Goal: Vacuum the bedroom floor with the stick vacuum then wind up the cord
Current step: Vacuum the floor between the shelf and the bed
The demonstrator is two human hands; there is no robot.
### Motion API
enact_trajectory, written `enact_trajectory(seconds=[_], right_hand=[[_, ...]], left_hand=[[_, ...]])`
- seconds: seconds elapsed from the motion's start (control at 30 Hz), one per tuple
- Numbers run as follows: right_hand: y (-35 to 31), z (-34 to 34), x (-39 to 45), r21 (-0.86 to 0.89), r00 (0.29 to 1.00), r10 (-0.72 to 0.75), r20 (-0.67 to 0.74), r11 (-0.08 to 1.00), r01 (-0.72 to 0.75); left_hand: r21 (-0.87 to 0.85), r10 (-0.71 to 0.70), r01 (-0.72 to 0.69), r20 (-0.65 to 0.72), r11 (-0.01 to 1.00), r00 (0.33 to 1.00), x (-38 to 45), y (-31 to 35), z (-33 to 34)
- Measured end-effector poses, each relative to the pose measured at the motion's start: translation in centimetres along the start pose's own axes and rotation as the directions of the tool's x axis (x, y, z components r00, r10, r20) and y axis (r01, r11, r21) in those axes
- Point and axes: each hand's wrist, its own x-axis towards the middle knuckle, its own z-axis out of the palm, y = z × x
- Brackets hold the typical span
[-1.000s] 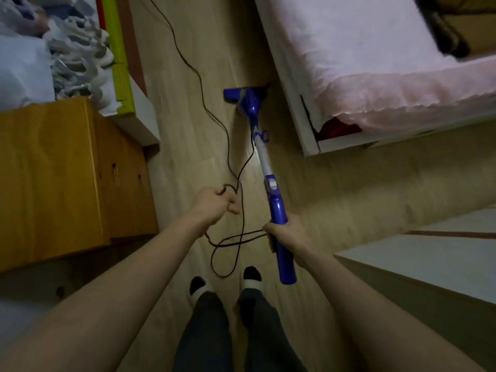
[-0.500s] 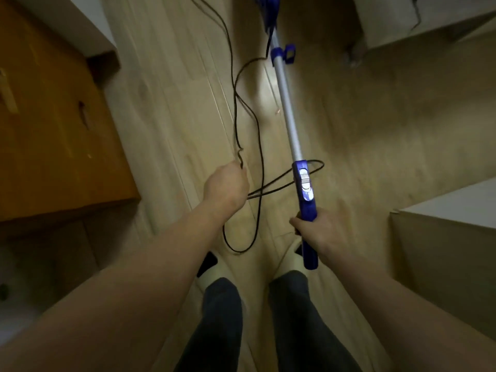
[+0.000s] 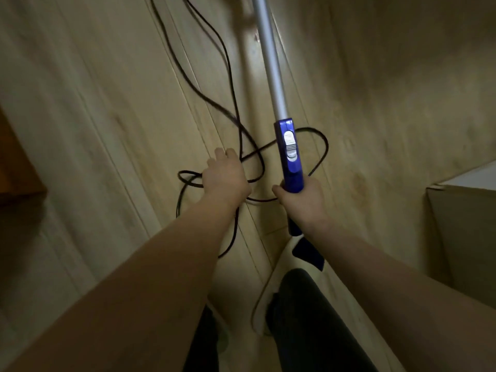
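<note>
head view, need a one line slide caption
Right hand grips the blue stick vacuum; left hand holds loops of black cord above the wooden floor.

The room is dim and yellowish. A pale sheen lies on the floor [image 3: 249,20] beside the silver tube [image 3: 271,63]. The cord [image 3: 230,76] is smeared by motion blur; floorboards bow outward near the edges, and the corners darken.

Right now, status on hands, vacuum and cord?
Right hand grips the vacuum handle. Left hand holds the cord. Slack loops on the floor near the feet.
</note>
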Motion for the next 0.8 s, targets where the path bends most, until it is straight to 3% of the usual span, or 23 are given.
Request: enact_trajectory(seconds=[0.1,0.2,0.37,0.47,0.6,0.8], right_hand=[[1.2,1.2,1.4,0.024,1.000,-0.025,0.006,0.999,0.025],[2.2,1.9,2.3,0.027,0.999,-0.038,0.007,0.999,0.038],[2.8,2.2,2.9,0.002,0.998,-0.059,0.004,0.998,0.059],[1.8,1.6,2.0,-0.005,0.998,-0.057,0.003,0.998,0.057],[-1.0,0.3,-0.8,0.015,1.000,-0.012,0.018,1.000,0.011],[-8.6,-3.4,-7.2,-0.021,0.997,0.051,0.054,0.999,-0.050]], left_hand=[[-0.058,-0.039,0.033,-0.101,0.998,0.994,1.5,-0.2,2.0],[0.001,-0.014,0.014,-0.246,1.000,0.969,2.8,-0.4,3.0],[0.100,0.038,-0.011,-0.270,0.995,0.962,3.9,-0.5,3.4],[-0.119,-0.032,0.002,-0.252,0.993,0.967,2.6,-0.8,2.3],[-0.454,-0.133,0.061,-0.129,0.889,0.983,-0.1,-2.3,-1.3],[-0.574,-0.143,0.090,-0.048,0.814,0.989,-5.7,-5.8,-11.7]])
